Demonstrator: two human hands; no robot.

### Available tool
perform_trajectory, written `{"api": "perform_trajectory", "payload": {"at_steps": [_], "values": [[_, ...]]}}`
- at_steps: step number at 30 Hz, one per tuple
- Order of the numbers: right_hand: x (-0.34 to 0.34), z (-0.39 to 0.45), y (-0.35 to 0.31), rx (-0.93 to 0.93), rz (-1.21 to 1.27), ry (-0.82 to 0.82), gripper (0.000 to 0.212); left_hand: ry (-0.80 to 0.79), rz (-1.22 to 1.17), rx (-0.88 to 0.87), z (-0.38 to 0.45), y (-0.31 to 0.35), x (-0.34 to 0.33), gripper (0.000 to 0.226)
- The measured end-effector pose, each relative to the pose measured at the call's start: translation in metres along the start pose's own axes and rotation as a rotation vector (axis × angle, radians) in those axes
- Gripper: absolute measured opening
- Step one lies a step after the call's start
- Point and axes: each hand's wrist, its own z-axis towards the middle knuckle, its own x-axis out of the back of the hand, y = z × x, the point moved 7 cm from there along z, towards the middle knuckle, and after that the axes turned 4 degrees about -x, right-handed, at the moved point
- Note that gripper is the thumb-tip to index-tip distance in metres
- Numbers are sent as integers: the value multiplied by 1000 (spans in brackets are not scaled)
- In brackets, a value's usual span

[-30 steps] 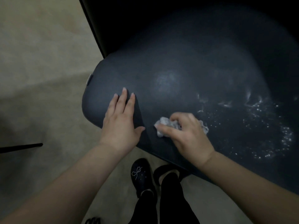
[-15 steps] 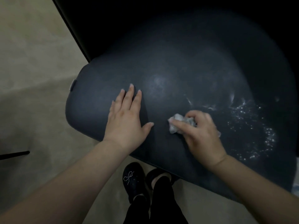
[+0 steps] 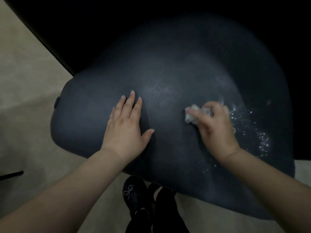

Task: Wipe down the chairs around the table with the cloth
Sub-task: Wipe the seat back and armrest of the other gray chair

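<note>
left hand (image 3: 125,130) lies flat, fingers straight, steadying the dark chair seat (image 3: 168,81). right hand (image 3: 215,126) grips the crumpled cloth (image 3: 191,113) mid-seat, beside white specks (image 3: 255,132). better to press evenly and sweep right, overlapping strokes through them.

One dark chair seat (image 3: 168,78) fills the view, with one crumpled white cloth (image 3: 191,113) on it. Two hands show, a left hand (image 3: 125,130) and a right hand (image 3: 216,130). Below the seat edge sits one black shoe (image 3: 133,195) with a beaded bow, a second foot partly hidden beside it.
</note>
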Motion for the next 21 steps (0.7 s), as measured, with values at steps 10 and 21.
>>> {"api": "perform_trajectory", "payload": {"at_steps": [10, 21], "values": [[9, -15, 15, -7, 7, -62, 37, -23, 2, -59, 25, 41, -7, 92], [16, -12, 34, -64, 54, -44, 36, -56, -28, -133, 55, 88, -16, 91]]}}
